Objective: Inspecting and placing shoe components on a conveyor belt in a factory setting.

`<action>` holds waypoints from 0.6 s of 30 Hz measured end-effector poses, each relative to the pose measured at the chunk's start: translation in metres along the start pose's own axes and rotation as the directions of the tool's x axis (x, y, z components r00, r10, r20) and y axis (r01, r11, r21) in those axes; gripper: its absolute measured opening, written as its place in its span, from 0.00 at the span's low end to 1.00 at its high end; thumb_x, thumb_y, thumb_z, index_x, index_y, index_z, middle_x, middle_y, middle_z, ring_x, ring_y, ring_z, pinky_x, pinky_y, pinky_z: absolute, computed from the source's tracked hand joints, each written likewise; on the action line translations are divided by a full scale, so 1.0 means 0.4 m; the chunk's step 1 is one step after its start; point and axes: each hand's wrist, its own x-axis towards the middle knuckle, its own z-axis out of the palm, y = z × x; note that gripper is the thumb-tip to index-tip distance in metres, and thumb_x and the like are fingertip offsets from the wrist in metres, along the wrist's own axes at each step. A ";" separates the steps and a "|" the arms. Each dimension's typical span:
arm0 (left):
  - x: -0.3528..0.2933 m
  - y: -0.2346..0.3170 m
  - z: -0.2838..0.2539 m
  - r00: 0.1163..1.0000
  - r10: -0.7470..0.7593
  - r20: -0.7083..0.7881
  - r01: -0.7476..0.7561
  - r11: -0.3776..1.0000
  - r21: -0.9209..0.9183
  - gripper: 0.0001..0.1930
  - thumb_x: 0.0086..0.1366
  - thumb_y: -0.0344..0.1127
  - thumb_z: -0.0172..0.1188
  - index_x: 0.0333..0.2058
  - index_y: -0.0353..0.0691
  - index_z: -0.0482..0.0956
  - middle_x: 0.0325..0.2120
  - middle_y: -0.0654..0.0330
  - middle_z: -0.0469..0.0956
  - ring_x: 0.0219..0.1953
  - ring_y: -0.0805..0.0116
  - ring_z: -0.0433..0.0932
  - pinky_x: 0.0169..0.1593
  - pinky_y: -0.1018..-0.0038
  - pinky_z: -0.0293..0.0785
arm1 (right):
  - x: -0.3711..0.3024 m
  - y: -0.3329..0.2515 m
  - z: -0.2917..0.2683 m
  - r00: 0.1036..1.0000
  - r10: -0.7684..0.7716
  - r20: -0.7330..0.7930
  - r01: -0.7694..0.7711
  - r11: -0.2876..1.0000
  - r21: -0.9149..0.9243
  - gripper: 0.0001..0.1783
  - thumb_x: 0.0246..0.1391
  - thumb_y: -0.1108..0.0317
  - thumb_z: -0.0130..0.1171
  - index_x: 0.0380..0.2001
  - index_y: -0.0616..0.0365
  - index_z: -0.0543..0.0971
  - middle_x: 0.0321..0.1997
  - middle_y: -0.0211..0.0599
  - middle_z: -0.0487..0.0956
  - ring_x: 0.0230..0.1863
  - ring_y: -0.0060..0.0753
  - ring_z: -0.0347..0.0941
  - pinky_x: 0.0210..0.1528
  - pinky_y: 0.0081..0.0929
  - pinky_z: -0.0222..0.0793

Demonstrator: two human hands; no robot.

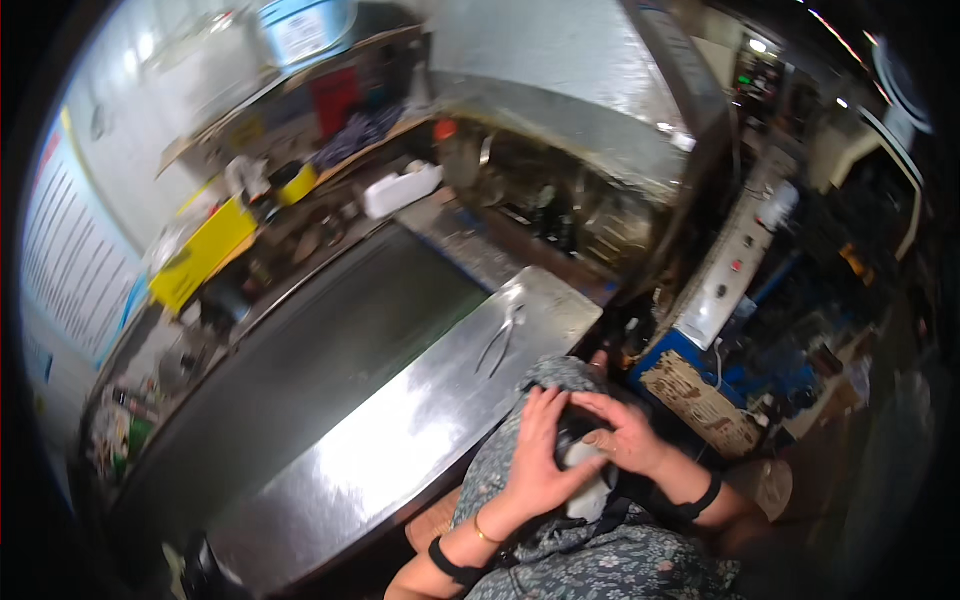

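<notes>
Above my lap, my left hand (543, 460) has its fingers stretched out and its thumb apart. My right hand (625, 435) meets it with spread, slightly bent fingers. Fingertips and thumbs come together around a gap, with no grip on anything visible. A white object (588, 492) with a dark part shows below and between the hands; I cannot make out its kind. Grey floral cloth (640, 548) covers my lap. A pair of pliers (500, 340) lies on the shiny metal tabletop (330, 520), ahead of my left hand and apart from it.
Beyond the tabletop runs a dark conveyor belt (330, 310). It leads toward a metal-hooded machine (560, 70). A yellow bin (205, 255) and a white container (403, 190) stand along its far side. A blue-based machine (690, 375) stands at the right.
</notes>
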 end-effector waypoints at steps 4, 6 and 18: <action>0.038 0.005 -0.026 1.000 -0.017 -0.013 0.017 0.999 -0.040 0.30 0.56 0.38 0.66 0.56 0.34 0.69 0.59 0.44 0.65 0.67 0.41 0.55 0.67 0.54 0.51 | -0.124 -0.030 0.057 0.866 0.487 -0.111 -0.495 0.868 -0.049 0.23 0.60 0.67 0.55 0.56 0.67 0.69 0.55 0.55 0.74 0.61 0.50 0.68 0.61 0.37 0.63; 0.070 -0.012 -0.037 0.996 -0.082 0.029 0.085 0.992 -0.098 0.30 0.55 0.35 0.67 0.56 0.36 0.68 0.57 0.45 0.67 0.66 0.46 0.58 0.67 0.58 0.53 | -0.134 0.004 0.023 0.907 0.402 -0.123 -0.410 0.910 -0.054 0.17 0.59 0.67 0.57 0.48 0.68 0.75 0.42 0.50 0.79 0.46 0.35 0.76 0.50 0.31 0.70; 0.020 -0.061 -0.012 0.918 -0.368 0.149 0.394 0.891 -0.225 0.31 0.54 0.29 0.67 0.56 0.34 0.65 0.48 0.57 0.71 0.51 0.67 0.70 0.56 0.73 0.66 | -0.140 0.060 0.092 0.836 0.548 -0.020 -0.548 0.837 -0.002 0.27 0.69 0.55 0.35 0.54 0.70 0.69 0.50 0.52 0.77 0.51 0.50 0.73 0.57 0.37 0.66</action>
